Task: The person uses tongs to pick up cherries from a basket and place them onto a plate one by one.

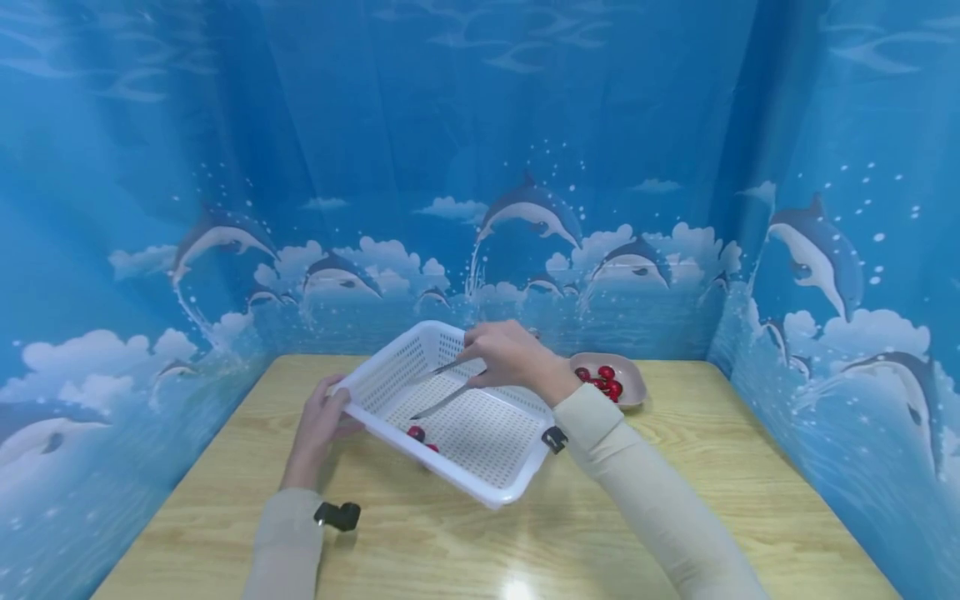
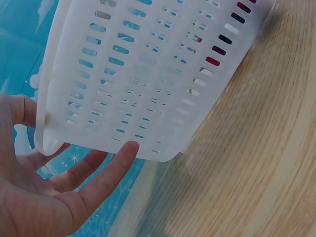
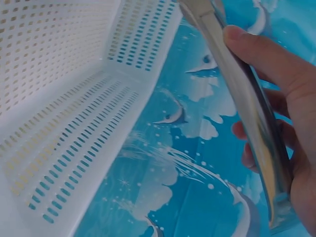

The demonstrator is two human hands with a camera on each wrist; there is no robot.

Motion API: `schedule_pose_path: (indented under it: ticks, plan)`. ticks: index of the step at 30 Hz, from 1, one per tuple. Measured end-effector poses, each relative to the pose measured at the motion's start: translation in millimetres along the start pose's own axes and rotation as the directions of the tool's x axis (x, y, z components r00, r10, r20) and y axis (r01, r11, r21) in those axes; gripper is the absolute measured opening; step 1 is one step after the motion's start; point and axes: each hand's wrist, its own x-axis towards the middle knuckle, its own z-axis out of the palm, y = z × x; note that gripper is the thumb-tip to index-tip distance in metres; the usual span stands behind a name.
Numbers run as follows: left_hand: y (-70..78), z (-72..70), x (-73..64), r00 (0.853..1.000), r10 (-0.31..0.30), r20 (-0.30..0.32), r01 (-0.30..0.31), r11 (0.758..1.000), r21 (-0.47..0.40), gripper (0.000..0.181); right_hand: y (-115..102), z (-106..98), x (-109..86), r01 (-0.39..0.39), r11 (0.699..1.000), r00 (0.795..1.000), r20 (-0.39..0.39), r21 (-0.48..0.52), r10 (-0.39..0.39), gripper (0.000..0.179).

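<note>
My left hand point(image 1: 321, 421) grips the white plastic basket point(image 1: 480, 429) by its left end. In the left wrist view several fingers point(image 2: 103, 182) lie along the outside of the slotted wall. The basket is tilted, its near side low and its open top turned toward me. Red cherries point(image 1: 416, 433) sit inside at the near wall, partly hidden by the rim. Above the basket my right hand point(image 1: 513, 358) holds metal tongs point(image 3: 247, 108). Their two arms point(image 1: 442, 404) reach apart into the basket, and I see nothing between them.
A pale pink bowl point(image 1: 633, 387) with several red cherries point(image 1: 606, 385) stands behind my right forearm. Underneath is a wooden table point(image 1: 420, 542). Blue dolphin-print curtains point(image 1: 450, 125) enclose its back and sides.
</note>
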Motion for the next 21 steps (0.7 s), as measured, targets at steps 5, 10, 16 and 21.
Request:
schedule_pose_path:
  ticks: [5, 10, 16, 21]
  plan:
    - [-1.6, -0.5, 2.2, 1.000, 0.003, 0.005, -0.003, 1.000, -0.010, 0.060, 1.9, 9.7, 13.4, 0.030, 0.999, 0.999, 0.036, -0.037, -0.029, 0.041]
    - [-1.0, -0.9, 1.8, 1.000, 0.008, 0.005, -0.008, 1.000, -0.009, 0.060, 2.5, 19.6, 23.9, 0.059, 0.997, 0.996, 0.062, -0.051, -0.056, 0.039]
    - [0.7, -0.8, 0.0, 1.000, 0.017, 0.000, -0.017, 1.000, 0.002, 0.060, -2.5, 25.6, 31.9, 0.066, 0.996, 0.993, 0.101, -0.061, -0.060, 0.035]
    - [0.4, -1.1, -1.8, 1.000, 0.015, 0.001, -0.015, 1.000, 0.008, 0.059, -10.0, 28.0, 39.4, 0.059, 0.995, 0.989, 0.143, -0.082, -0.046, 0.034]
